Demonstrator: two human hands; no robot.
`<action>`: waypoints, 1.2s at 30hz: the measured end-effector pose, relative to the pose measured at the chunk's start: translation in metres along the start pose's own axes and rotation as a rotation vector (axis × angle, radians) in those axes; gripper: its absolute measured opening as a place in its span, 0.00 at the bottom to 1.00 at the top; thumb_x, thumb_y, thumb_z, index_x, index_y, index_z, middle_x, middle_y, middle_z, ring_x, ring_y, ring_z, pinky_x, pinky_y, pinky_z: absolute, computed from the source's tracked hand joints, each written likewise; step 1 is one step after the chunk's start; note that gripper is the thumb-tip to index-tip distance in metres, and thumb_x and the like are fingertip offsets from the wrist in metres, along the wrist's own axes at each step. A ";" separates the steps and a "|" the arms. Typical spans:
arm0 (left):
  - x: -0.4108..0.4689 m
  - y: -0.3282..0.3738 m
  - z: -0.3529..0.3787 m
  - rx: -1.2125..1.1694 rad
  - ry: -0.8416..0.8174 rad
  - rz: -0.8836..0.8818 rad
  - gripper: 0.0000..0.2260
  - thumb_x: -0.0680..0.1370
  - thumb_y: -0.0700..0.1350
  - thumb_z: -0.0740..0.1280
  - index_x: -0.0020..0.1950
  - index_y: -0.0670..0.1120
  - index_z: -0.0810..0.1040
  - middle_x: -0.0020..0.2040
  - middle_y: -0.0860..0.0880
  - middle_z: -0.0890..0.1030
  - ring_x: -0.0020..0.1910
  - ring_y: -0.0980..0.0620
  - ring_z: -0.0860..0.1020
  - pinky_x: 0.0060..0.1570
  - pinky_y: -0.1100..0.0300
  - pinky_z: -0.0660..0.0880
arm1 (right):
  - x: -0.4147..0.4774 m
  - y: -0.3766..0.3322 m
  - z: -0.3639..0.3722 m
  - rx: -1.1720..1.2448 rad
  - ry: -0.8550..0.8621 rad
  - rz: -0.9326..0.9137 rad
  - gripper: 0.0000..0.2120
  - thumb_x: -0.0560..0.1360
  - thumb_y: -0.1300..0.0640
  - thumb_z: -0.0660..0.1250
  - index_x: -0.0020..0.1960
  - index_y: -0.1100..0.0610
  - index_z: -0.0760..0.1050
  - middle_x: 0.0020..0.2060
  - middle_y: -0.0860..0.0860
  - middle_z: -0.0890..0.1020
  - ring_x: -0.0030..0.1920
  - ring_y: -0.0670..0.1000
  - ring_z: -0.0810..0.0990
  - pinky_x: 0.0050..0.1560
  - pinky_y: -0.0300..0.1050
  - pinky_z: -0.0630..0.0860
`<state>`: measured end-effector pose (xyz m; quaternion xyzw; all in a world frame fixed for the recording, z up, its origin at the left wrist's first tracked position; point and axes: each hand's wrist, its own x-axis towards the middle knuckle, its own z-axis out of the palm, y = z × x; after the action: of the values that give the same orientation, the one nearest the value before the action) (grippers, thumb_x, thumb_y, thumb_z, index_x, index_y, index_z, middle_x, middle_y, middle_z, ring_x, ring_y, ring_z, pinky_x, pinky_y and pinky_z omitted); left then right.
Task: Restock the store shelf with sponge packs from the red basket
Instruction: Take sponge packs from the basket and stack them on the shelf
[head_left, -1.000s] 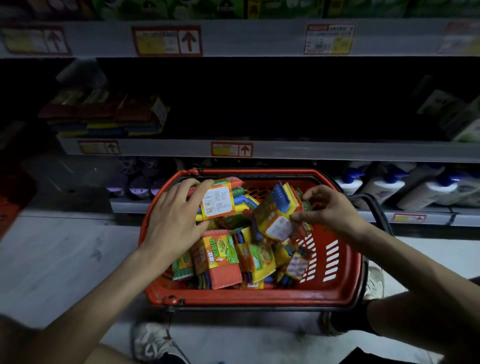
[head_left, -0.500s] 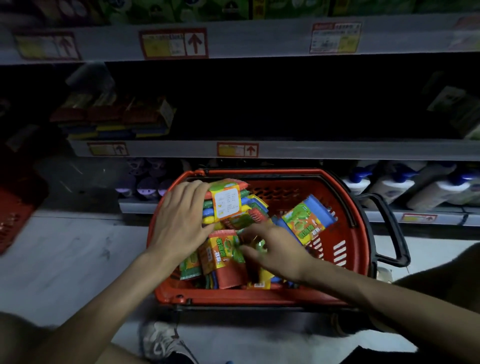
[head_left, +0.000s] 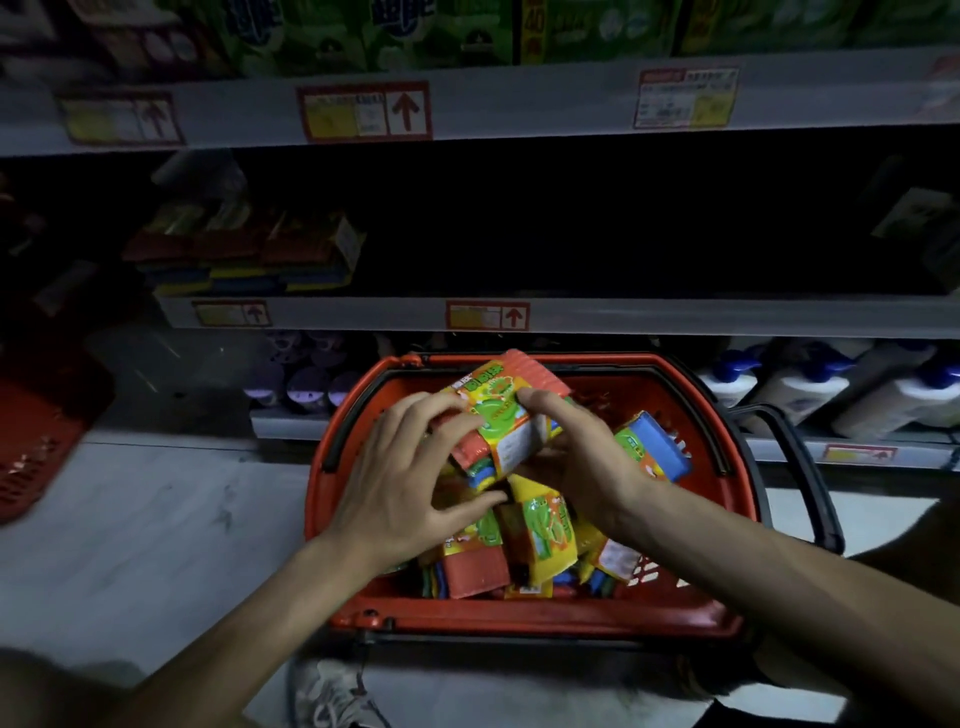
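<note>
My feed is dim; the middle shelf (head_left: 623, 234) is nearly black. Light falls from above on the basket (head_left: 519, 621) and floor (head_left: 156, 519). Edges bow from the wide lens, and the left side smears with blur.

Green boxes (head_left: 415, 31) lined the top edge; price labels (head_left: 363, 110) with red arrows sat below them; white bottles (head_left: 810, 384) with blue caps stood at lower right; purple-lidded containers (head_left: 306, 387) at lower left; a red crate (head_left: 36, 441) lay far left on pale floor (head_left: 156, 519); sneaker (head_left: 332, 696) at bottom edge.
</note>
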<state>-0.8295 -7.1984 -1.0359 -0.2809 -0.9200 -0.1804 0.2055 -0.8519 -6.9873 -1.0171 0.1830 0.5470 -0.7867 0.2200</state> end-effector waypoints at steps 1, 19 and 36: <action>0.002 0.003 -0.003 -0.082 0.008 -0.074 0.29 0.75 0.61 0.73 0.69 0.46 0.76 0.67 0.46 0.74 0.68 0.47 0.71 0.70 0.58 0.66 | 0.002 -0.003 -0.003 -0.010 0.004 -0.031 0.31 0.69 0.46 0.78 0.68 0.56 0.73 0.39 0.55 0.85 0.37 0.53 0.86 0.49 0.54 0.83; 0.008 0.006 -0.067 -1.188 0.268 -1.403 0.14 0.76 0.50 0.75 0.59 0.49 0.81 0.60 0.47 0.84 0.61 0.47 0.81 0.60 0.50 0.80 | 0.002 0.012 -0.008 -0.913 -0.121 -0.215 0.19 0.81 0.45 0.67 0.66 0.55 0.74 0.56 0.55 0.83 0.49 0.52 0.83 0.53 0.54 0.79; 0.006 -0.029 -0.052 -1.323 0.420 -1.490 0.22 0.70 0.55 0.80 0.60 0.51 0.78 0.58 0.47 0.80 0.57 0.46 0.81 0.55 0.53 0.81 | 0.036 0.112 0.038 -0.818 -0.075 0.216 0.18 0.67 0.56 0.83 0.52 0.59 0.83 0.41 0.53 0.88 0.37 0.50 0.87 0.43 0.51 0.86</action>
<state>-0.8363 -7.2415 -0.9953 0.3438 -0.5219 -0.7807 0.0018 -0.8225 -7.0622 -1.1102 0.1081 0.7836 -0.4833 0.3752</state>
